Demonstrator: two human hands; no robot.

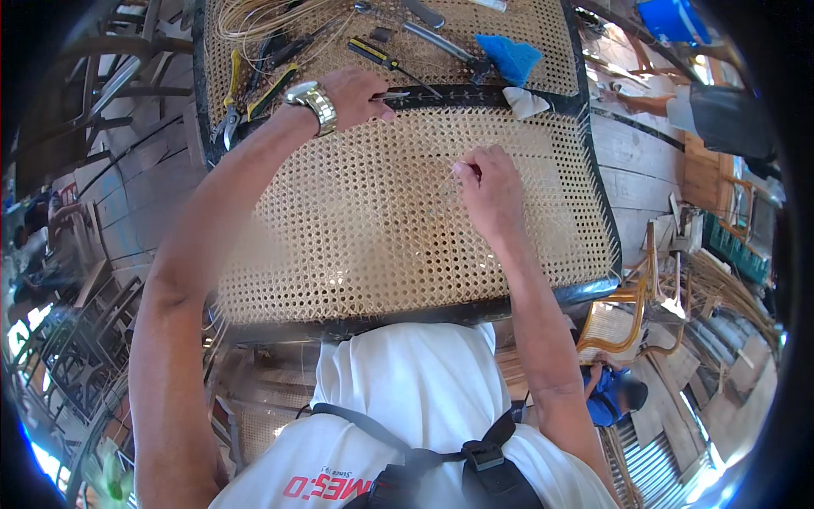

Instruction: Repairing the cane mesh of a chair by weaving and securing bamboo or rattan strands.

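Note:
In front of me lies a woven cane panel (365,212) in a black frame (458,97). My left hand (352,97), a metal watch on its wrist, rests at the frame's crossbar with its fingers closed. A thin pale tip shows beside those fingers, too small to name. Over the middle right of the weave, my right hand (492,187) is closed with thumb and finger pinched together. Whatever it pinches cannot be made out. Beyond the crossbar are a yellow-and-black screwdriver (373,53) and a hammer (445,44). Yellow-handled pliers (232,85) lie left of my left hand.
A coil of cane strands (246,21) sits at the far left of the panel. At its far right are a blue cloth-like piece (509,58) and a white lump (524,103). Chair frames (93,305) crowd the left. Another person in blue (604,397) is at lower right.

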